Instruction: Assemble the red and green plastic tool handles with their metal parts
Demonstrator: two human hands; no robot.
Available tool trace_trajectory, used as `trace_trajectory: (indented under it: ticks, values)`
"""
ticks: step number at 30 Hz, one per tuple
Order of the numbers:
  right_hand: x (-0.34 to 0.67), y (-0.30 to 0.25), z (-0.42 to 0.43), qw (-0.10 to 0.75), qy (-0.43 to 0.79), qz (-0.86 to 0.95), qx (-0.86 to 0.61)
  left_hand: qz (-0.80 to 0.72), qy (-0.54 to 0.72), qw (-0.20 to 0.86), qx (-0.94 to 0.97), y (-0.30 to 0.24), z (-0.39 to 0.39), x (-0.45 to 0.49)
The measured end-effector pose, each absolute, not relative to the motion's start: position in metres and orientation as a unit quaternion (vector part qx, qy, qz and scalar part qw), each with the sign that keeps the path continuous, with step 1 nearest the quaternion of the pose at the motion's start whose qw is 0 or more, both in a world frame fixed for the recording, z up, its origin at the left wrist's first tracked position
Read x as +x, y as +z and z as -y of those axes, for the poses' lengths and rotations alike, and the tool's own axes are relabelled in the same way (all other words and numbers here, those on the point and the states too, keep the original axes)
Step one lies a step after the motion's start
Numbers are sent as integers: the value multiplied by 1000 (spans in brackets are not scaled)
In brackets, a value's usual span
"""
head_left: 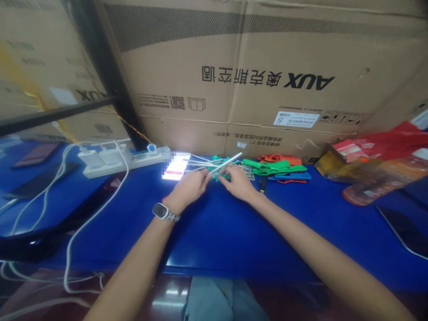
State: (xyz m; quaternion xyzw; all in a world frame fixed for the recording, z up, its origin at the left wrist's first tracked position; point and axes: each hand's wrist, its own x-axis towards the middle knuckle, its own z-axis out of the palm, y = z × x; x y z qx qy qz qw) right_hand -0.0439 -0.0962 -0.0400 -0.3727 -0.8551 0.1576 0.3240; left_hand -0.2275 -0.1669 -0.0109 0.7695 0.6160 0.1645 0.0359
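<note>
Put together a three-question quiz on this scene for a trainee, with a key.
1. True or false: the watch is worn on the left wrist.
2. Fill in: the lower end of the silver rod is in the ___ hand.
3. What colours show among the plastic pieces just right of the right hand? A) purple, black, white; B) green, orange, blue.

Key: 1. True. 2. Left. 3. B.

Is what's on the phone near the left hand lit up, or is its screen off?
On: the phone glows bright white, with a pinkish strip.
</note>
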Motion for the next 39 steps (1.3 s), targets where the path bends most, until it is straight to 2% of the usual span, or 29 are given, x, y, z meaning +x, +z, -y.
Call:
trace_trajectory:
  ticks: [5, 10, 19, 23, 26, 32, 35, 39]
  values:
    - [-2, -36, 90, 512, 451, 591, -431, -618, 113, 20, 778, -13, 167, -220]
    - [13, -29, 87, 591, 527, 416, -447, -601, 61, 28, 797, -13, 172, -207]
    - [1, -35, 99, 575, 504, 489, -419, -600, 70, 43, 796, -17, 168, -207]
    - [-1, -38, 99, 596, 484, 493, -408, -596, 81, 45, 797, -16, 169, -208]
    - [-3, -38, 99, 608, 530, 458, -373, -595, 88, 44, 798, -15, 170, -208]
    - [-4, -28, 102, 569, 656, 411, -276, -584, 104, 45, 804, -16, 170, -208]
    - [0, -25, 102, 558, 669, 413, -266, -588, 94, 36, 802, -16, 170, -206]
    - [4, -25, 100, 562, 628, 449, -297, -592, 80, 28, 802, -14, 173, -202]
